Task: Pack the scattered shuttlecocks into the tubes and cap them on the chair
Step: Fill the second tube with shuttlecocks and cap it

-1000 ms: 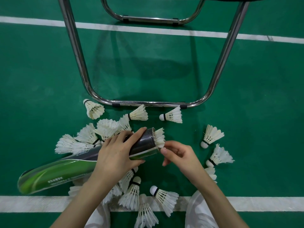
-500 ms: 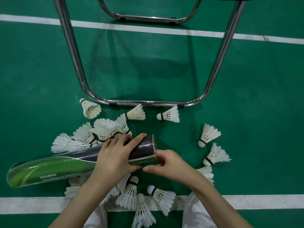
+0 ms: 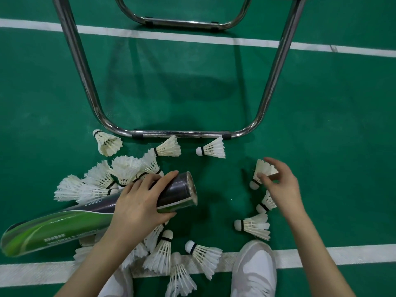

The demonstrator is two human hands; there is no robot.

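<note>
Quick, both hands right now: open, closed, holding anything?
Left hand: closed around the tube, holding it near its open end.
Right hand: fingers curled at a shuttlecock on the floor; a firm grip cannot be told.

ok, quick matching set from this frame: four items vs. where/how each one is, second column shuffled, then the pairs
Items
1. dark and green shuttlecock tube
2. chrome tubular chair frame
3. white sneaker
4. white feather shuttlecock with upturned skirt

States
A. on the near white court line
B. under the right hand fingertips
C. gripped by the left hand near its open end
D. standing beyond the pile

Pairs: 1-C, 2-D, 3-A, 4-B
</note>
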